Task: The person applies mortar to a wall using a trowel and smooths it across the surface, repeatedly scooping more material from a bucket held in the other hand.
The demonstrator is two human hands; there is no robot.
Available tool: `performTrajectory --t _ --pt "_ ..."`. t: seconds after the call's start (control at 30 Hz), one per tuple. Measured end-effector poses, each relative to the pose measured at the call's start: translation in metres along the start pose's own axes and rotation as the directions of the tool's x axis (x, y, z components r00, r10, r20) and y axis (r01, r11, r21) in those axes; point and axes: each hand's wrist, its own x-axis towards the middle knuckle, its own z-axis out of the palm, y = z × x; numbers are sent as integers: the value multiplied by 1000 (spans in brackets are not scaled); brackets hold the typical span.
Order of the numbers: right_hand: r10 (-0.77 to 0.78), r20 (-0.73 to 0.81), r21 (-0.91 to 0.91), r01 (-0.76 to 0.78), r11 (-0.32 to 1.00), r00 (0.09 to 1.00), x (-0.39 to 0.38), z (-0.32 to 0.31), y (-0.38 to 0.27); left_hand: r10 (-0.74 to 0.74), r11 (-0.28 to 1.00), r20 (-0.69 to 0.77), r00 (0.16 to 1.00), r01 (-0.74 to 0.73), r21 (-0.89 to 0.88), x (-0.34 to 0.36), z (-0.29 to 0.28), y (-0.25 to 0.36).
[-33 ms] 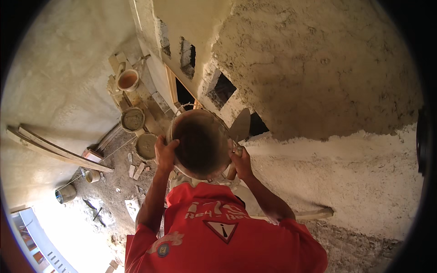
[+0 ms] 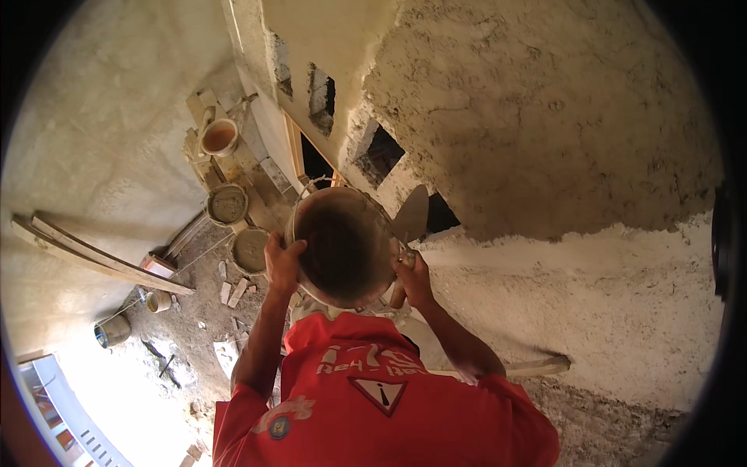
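Note:
A round mortar bucket [image 2: 342,268], dark inside, is held up in front of my chest with its open mouth facing me. My left hand [image 2: 283,263] grips its left rim, thumb over the edge. At the right rim, my right hand [image 2: 413,279] is closed on the bucket and also on a trowel [image 2: 412,212]. The trowel's grey blade points up past the rim, and its wooden handle shows below my fingers. Two buckets of grey mortar, one [image 2: 227,205] farther and one [image 2: 250,250] nearer, stand left of the held bucket.
A pail with reddish contents [image 2: 219,138] stands on boards at the far left. Curved wooden strips [image 2: 101,257] lean by the left wall. Ahead and right, a partly plastered wall [image 2: 545,140] has diamond-shaped holes [image 2: 380,154]. Broken bricks [image 2: 237,293] and small pails [image 2: 113,331] lie on the floor.

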Motion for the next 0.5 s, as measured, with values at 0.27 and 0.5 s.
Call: performTrajectory --t 0.27,0.5 --pt "-129 -6 -662 93 744 992 29 -57 -69 231 970 -115 966 -219 108 -18 -9 23" --pt "-303 35 -835 194 515 952 122 -63 -123 433 886 -178 884 -380 267 -1 -38 21"
